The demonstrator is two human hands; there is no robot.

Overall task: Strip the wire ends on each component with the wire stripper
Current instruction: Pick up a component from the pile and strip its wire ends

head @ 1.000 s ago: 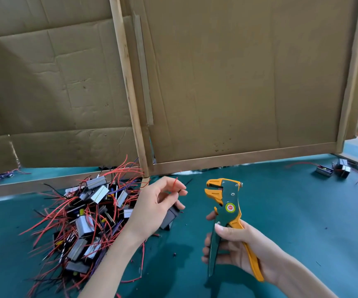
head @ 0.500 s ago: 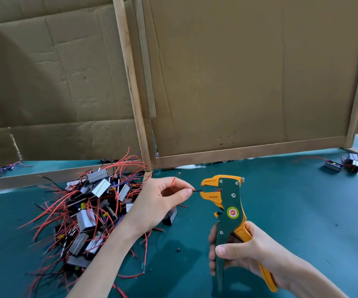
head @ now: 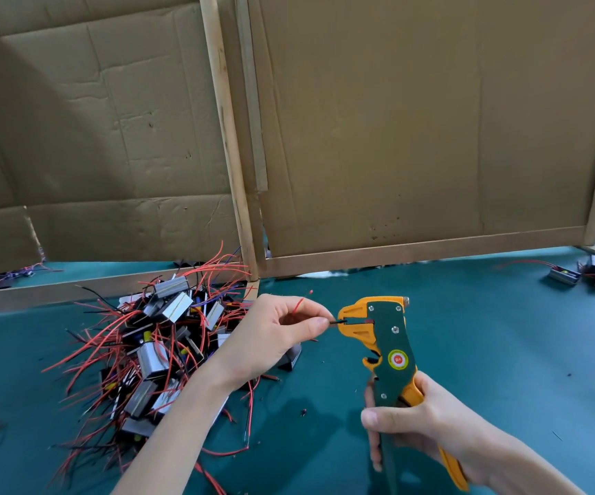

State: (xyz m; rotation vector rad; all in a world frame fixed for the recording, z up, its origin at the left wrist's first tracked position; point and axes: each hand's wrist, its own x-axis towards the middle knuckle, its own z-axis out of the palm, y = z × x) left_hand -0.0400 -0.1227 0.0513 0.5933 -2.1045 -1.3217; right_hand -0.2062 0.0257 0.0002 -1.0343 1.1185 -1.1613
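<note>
Wire end (head: pixel 334 321), black and pinched between the left hand's (head: pixel 271 337) fingertips, lies level and points right into the head of the wire stripper (head: pixel 390 346), held upright above the counter (head: pixel 503 351) by the right hand (head: pixel 421 428) gripping its handles, so a squeeze seems next.

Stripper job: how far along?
Done, probably: two components set apart far right. In hand: left hand pinches a black wire, its tip in the stripper; right hand grips the handles. Left: the big pile by the left arm, wire ends too small to judge.
</note>
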